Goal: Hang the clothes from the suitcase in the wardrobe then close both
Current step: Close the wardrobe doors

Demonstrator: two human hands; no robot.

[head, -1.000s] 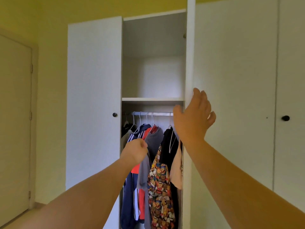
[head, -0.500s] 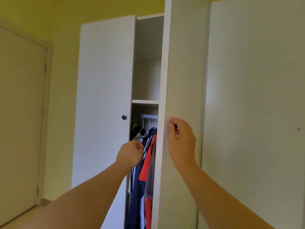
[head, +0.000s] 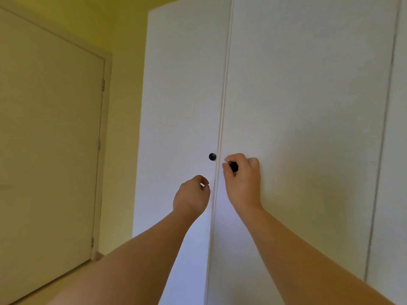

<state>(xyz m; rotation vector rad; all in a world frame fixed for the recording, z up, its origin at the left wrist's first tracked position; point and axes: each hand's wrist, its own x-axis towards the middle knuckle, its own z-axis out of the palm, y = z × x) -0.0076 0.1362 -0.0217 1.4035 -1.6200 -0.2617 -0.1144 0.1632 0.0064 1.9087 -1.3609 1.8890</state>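
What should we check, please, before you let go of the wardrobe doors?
1. The right door meets the left door: ok, only a thin seam shows.
2. No clothing caught in the seam: ok, none shows.
3. The right hand pinches the right knob: ok.
4. The left hand is free: ok, holds nothing, below the left knob.
5. The suitcase is closed: cannot tell, out of view.

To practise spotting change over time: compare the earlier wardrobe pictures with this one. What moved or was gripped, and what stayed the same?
The right door swung leftward, shut or nearly so, hiding the clothes. The right hand went from the door's edge to grip its black knob. The left hand drew back out of the opening, curled, holding nothing. The left door stayed shut.
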